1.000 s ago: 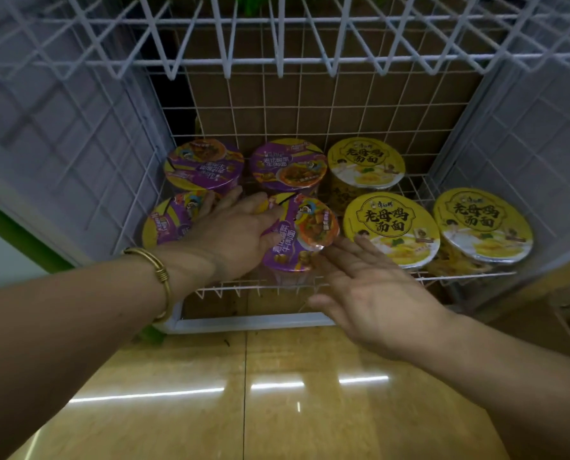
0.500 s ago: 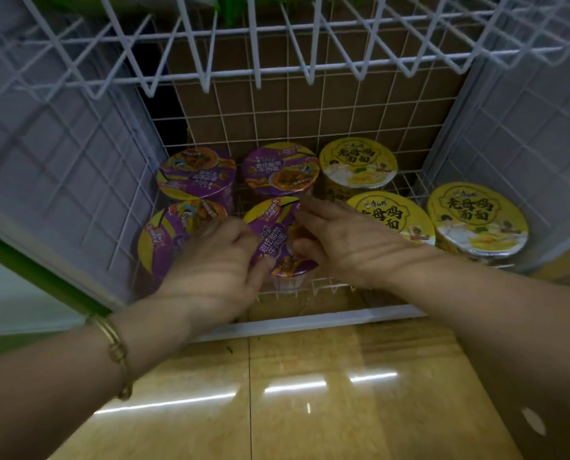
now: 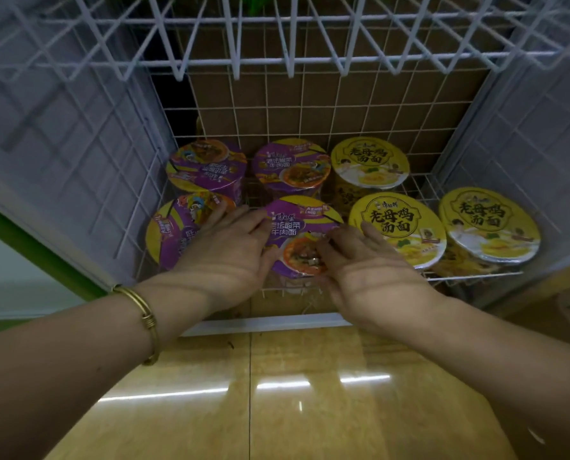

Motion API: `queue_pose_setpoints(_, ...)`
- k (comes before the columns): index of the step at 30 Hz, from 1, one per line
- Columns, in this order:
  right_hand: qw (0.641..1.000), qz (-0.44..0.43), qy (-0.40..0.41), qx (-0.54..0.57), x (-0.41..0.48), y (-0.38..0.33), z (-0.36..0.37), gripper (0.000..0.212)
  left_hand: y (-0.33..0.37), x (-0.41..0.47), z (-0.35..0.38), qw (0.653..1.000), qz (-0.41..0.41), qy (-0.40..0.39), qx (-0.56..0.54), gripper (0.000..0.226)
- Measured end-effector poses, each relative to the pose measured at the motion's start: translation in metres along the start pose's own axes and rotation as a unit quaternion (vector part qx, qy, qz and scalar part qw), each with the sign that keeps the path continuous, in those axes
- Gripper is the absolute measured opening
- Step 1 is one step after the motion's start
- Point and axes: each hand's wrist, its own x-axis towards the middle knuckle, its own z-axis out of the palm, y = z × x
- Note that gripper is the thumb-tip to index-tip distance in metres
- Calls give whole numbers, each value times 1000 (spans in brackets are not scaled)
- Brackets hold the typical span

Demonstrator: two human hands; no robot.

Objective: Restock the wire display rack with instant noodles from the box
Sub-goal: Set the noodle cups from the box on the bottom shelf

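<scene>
Wire rack (image 3: 78, 154), bottom shelf; left hand (image 3: 224, 257) w/ fingers fairly straight, lying flat across the front-left purple cup (image 3: 174, 230), thumb side touching the front-mid purple cup (image 3: 297, 234); holds nothing. That mid cup stands upright at the shelf's front edge, btwn both hands. Right hand (image 3: 370, 270) also loose and uncurled, fingertips resting on the lid's right edge; no real grip, more a nudge or steadying.

Handling, as a guess: cup prob. light, thin-walled, a bit crushable; shiny wrap looks slick; the lid could dent if pressed. Best hold approx. on the side wall just under the rim, both sides, not on the lid.

Further right, yellow cups (image 3: 396, 227) sit just beside it, so little finger room there.

Hard to see: mid cup's wall mostly hidden by hands; can't tell if it sits square on the wires; supply box not in view; top shelf cut off, contents unclear.
</scene>
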Motion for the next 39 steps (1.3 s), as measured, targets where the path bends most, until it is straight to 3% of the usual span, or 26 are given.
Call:
queue_pose_setpoints(14,1000,7,10,-3,-4,-1,-1,60,-10,-5,8,999,12,7,-44,59)
queue_pose_setpoints(21,999,13,-35,18,-2,3,-8,66,-12,-7,8,997,20,28,-70,60)
queue_pose_setpoints(25,996,35,-22,76,12,-5,-26,84,-28,-7,-1,985,-39,61,-154,58)
queue_pose_setpoints(31,993,6,-1,116,72,-31,-31,89,-68,16,-7,974,-113,152,-124,38)
queue_pose_setpoints(35,993,-20,-47,106,109,-39,-32,69,-75,26,-12,966,-166,143,-139,40)
queue_pose_setpoints(39,993,-20,-68,94,142,-34,-28,67,-79,40,-7,954,-205,145,-164,36)
